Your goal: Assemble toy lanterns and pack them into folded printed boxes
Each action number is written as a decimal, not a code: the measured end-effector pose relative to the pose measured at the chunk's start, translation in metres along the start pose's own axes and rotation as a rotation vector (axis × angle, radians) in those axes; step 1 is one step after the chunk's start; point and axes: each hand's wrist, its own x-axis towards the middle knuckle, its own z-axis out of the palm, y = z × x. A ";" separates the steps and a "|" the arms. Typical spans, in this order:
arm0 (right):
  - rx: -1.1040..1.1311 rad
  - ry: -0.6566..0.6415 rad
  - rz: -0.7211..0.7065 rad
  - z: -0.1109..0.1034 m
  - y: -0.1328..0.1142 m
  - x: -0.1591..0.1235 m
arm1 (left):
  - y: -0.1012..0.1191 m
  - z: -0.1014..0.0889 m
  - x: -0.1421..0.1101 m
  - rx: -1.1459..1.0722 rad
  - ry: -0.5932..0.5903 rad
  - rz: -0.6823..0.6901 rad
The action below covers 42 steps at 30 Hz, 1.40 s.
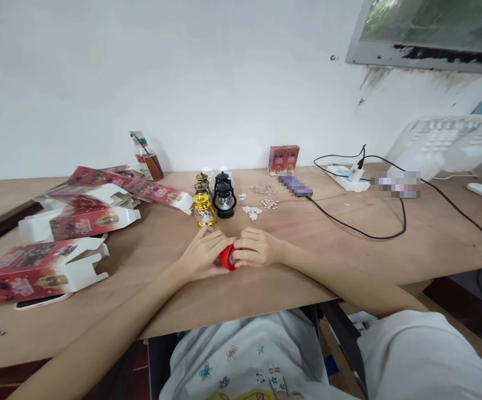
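Observation:
My left hand (202, 254) is wrapped round a small red lantern (227, 258), which lies on its side with its round base turned to the right. The fingers of my right hand (257, 247) are bent and pressed against that base; whether they pinch a small part there is hidden. Just beyond my hands stand a gold lantern (204, 211), black lanterns (224, 201) and bronze-coloured ones (202, 186). To their right lie a heap of button cells (270, 204) and small white pieces (252, 211).
Opened red printed boxes (80, 222) are piled at the left, one over a phone (43, 301). A bottle (148, 161) and a red box (283, 160) stand by the wall. Cables run from a power strip (347, 179) past a purple phone (295, 185). White plastic trays (445, 144) are at right.

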 end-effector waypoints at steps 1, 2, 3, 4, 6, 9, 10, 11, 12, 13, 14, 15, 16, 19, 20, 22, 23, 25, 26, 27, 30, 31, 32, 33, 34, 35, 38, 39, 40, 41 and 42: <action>0.012 -0.002 0.020 0.000 0.000 -0.001 | 0.000 0.000 0.000 0.000 0.005 -0.006; 0.022 0.014 0.038 0.000 0.000 -0.001 | 0.001 -0.001 0.001 0.001 0.010 -0.009; 0.037 0.049 0.056 0.000 -0.001 -0.001 | 0.001 -0.001 0.001 0.000 0.018 -0.009; 0.060 0.103 0.072 0.000 -0.001 0.000 | 0.002 -0.002 0.001 -0.003 0.028 -0.007; 0.129 0.240 0.118 0.001 -0.002 0.001 | 0.002 -0.002 0.002 -0.010 0.046 -0.013; 0.247 0.392 0.307 0.003 -0.002 0.000 | 0.002 -0.004 0.002 -0.004 0.038 -0.050; 0.284 0.415 0.402 0.004 -0.001 -0.001 | 0.003 -0.004 0.002 0.001 0.026 -0.067; 0.317 0.428 0.507 0.006 0.002 -0.003 | 0.003 -0.005 0.002 0.003 0.014 -0.081; 0.343 0.435 0.615 0.008 0.005 -0.006 | 0.003 -0.005 0.001 0.000 0.002 -0.094; 0.353 0.435 0.724 0.011 0.010 -0.010 | 0.003 -0.005 0.001 -0.003 -0.008 -0.105; 0.342 0.427 0.828 0.014 0.016 -0.016 | 0.003 -0.006 0.001 -0.006 -0.015 -0.113; 0.310 0.417 0.927 0.017 0.023 -0.022 | 0.003 -0.006 0.001 -0.008 -0.020 -0.117; 0.256 0.405 1.019 0.020 0.030 -0.029 | 0.003 -0.006 0.001 -0.008 -0.022 -0.118; 0.117 0.357 1.175 0.027 0.052 -0.051 | 0.003 -0.005 0.001 -0.007 -0.018 -0.112; 0.102 0.326 1.186 0.029 0.058 -0.058 | 0.003 -0.005 0.001 -0.006 -0.015 -0.110; 0.097 0.266 1.193 0.031 0.066 -0.067 | 0.003 -0.004 0.001 -0.004 -0.009 -0.109; 0.099 0.240 1.197 0.032 0.068 -0.070 | 0.003 -0.004 0.001 -0.002 -0.007 -0.110; 0.105 0.198 1.209 0.033 0.069 -0.072 | 0.003 -0.005 0.001 0.001 -0.001 -0.106; 0.109 0.175 1.213 0.032 0.068 -0.071 | 0.003 -0.005 0.001 0.004 0.005 -0.102; 0.114 0.155 1.212 0.031 0.067 -0.070 | 0.003 -0.005 0.002 0.009 0.014 -0.096; 0.123 0.149 1.176 0.025 0.060 -0.060 | 0.004 -0.005 0.002 0.018 0.060 -0.090; 0.123 0.169 1.150 0.022 0.056 -0.054 | 0.004 -0.005 0.002 0.013 0.075 -0.099; 0.125 0.197 1.114 0.018 0.051 -0.048 | 0.004 -0.005 0.002 0.005 0.089 -0.111; 0.133 0.229 1.066 0.015 0.044 -0.041 | 0.004 -0.004 0.001 -0.004 0.099 -0.125; 0.148 0.259 1.009 0.011 0.037 -0.034 | 0.003 -0.004 0.001 -0.008 0.108 -0.138; 0.171 0.286 0.946 0.007 0.029 -0.026 | 0.003 -0.003 0.001 -0.004 0.116 -0.148; 0.260 0.342 0.788 -0.002 0.004 -0.005 | 0.002 -0.002 0.000 0.031 0.125 -0.175; 0.280 0.342 0.744 -0.003 -0.003 0.000 | 0.002 -0.002 0.000 0.035 0.121 -0.187; 0.289 0.339 0.692 -0.005 -0.009 0.004 | 0.003 -0.003 0.000 0.033 0.110 -0.202; 0.289 0.335 0.632 -0.005 -0.014 0.006 | 0.003 -0.003 0.000 0.026 0.095 -0.217; 0.285 0.322 0.568 -0.005 -0.017 0.007 | 0.003 -0.003 0.000 0.019 0.085 -0.232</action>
